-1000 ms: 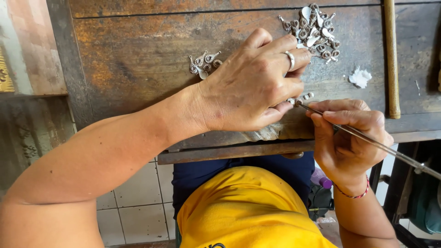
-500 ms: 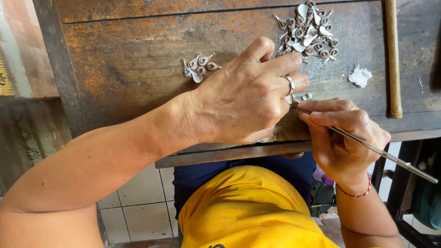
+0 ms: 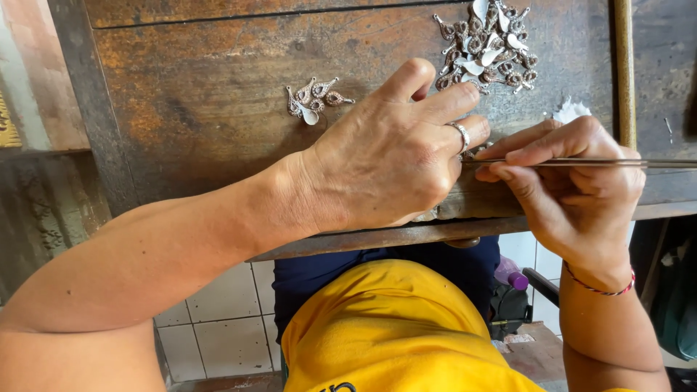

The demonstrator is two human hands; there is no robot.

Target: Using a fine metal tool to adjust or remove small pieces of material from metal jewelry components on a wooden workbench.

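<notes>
My left hand [image 3: 396, 156], with a silver ring on one finger, rests near the front edge of a worn wooden bench [image 3: 203, 94]. Its fingertips pinch a small silver filigree piece [image 3: 473, 151], mostly hidden by the fingers. My right hand [image 3: 573, 185] grips long thin metal tweezers [image 3: 581, 162] held level, their tip meeting the small piece between my left fingers. The tweezers' far end runs off the right edge.
A small cluster of silver filigree ornaments [image 3: 314, 98] lies on the bench left of my hands. A bigger heap of them [image 3: 488, 47] sits at the top. A white scrap [image 3: 571, 111] and a wooden rod [image 3: 623, 69] lie right. White floor tiles [image 3: 218, 319] show below.
The tweezers have swung from slanting down to the right to lying level. My right hand has risen a little beside my left. The view has come closer to the bench.
</notes>
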